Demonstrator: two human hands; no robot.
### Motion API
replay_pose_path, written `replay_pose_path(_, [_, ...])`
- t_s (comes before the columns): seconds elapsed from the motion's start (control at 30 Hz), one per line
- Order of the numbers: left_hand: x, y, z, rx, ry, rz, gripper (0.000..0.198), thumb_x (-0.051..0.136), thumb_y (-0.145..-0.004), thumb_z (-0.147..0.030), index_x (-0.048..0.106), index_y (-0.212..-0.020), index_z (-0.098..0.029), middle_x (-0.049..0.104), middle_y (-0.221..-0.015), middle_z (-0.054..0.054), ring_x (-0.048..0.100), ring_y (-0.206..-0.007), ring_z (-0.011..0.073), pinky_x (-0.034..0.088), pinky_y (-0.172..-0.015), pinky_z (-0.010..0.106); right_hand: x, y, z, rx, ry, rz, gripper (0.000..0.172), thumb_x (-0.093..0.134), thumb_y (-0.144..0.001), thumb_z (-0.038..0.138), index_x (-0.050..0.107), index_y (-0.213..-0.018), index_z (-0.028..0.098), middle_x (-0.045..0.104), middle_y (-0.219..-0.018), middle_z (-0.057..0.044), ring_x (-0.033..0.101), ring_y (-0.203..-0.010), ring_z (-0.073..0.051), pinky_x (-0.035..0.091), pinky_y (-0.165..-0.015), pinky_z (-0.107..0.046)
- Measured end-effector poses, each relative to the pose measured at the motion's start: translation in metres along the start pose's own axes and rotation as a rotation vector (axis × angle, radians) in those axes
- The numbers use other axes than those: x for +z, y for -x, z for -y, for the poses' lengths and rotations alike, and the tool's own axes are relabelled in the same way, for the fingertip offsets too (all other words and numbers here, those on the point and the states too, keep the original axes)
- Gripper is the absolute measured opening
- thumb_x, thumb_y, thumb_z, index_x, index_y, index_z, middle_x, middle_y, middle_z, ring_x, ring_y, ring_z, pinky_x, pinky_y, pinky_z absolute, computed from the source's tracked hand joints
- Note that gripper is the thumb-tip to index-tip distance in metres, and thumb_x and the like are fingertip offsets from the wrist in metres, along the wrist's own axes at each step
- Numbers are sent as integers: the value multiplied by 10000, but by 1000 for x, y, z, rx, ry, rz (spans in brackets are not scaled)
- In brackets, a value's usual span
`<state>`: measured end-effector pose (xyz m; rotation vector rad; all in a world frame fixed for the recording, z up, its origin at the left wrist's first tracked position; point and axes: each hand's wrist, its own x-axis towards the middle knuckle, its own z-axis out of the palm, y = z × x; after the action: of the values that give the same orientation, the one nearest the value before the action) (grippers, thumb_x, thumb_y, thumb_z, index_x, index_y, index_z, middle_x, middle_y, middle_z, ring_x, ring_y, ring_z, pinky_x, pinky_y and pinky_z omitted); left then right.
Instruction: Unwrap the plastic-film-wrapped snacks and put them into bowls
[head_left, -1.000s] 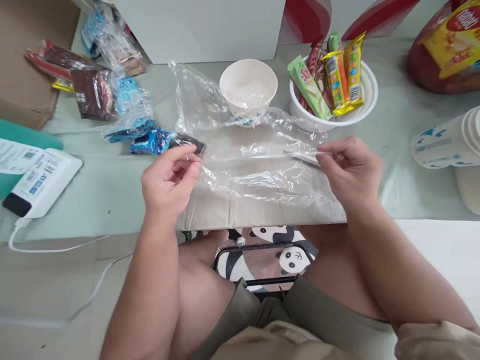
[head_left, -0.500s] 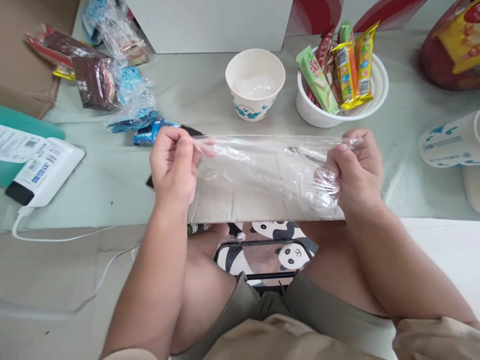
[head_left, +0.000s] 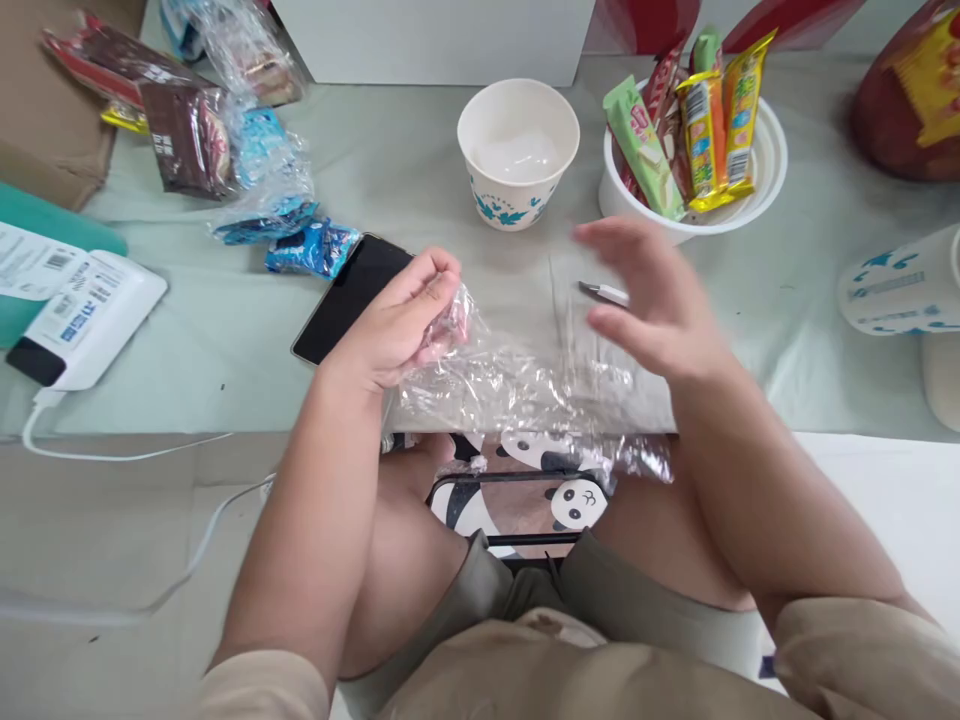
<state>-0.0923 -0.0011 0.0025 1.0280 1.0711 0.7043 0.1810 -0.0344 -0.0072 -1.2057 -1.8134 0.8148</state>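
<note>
My left hand [head_left: 409,318] is closed on one end of a crumpled clear plastic bag [head_left: 510,385]. The bag trails to the right along the table's front edge, and its far end hangs over that edge. My right hand [head_left: 649,290], a little blurred, has thumb and fingers apart with nothing between them. Just left of its thumb lies a thin pen-like item [head_left: 604,293], partly hidden by the hand. Beyond the hands stands a white paper cup [head_left: 517,160] with blue leaf prints. A black phone [head_left: 349,295] lies partly under my left wrist.
A white bowl [head_left: 694,225] of wrapped snack bars stands behind my right hand. Snack packets [head_left: 199,140] lie at the left, near a white power bank [head_left: 105,320] with a cable. Another paper cup [head_left: 900,280] lies tipped at the right.
The bag was stretched between both hands; my right hand has let go and opened. The bag has dropped and crumpled, while my left hand has moved right with its end.
</note>
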Motion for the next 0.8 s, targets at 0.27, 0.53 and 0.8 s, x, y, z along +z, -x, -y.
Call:
replay_pose_path(0.27, [-1,-10,-3,25,-113,-30,186,751,-928,-343,608,-986,-238,552,-613,-57,421,-394,59,199,-370,170,35,-4,25,441,-312,681,235,701,-879,355,690,-1026,171,550,-510,75,430,-419,-83,313,-423,-229])
replay_pose_path(0.53, [1,-16,5,160,244,-190,433,680,-908,-665,641,-994,-243,713,-951,43,690,-784,149,533,-616,247,26,8,12,457,-557,-3,321,787,-857,485,593,-827,231,483,-490,88,373,-367,-71,254,-371,-236])
replay_pose_path(0.8, [39,-3,12,33,112,62,628,864,-759,-408,586,-1283,-201,767,-825,25,771,-777,221,614,-741,326,39,7,4,500,-585,-188,422,847,-811,552,602,-981,253,513,-529,92,491,-411,-96,421,-415,-249])
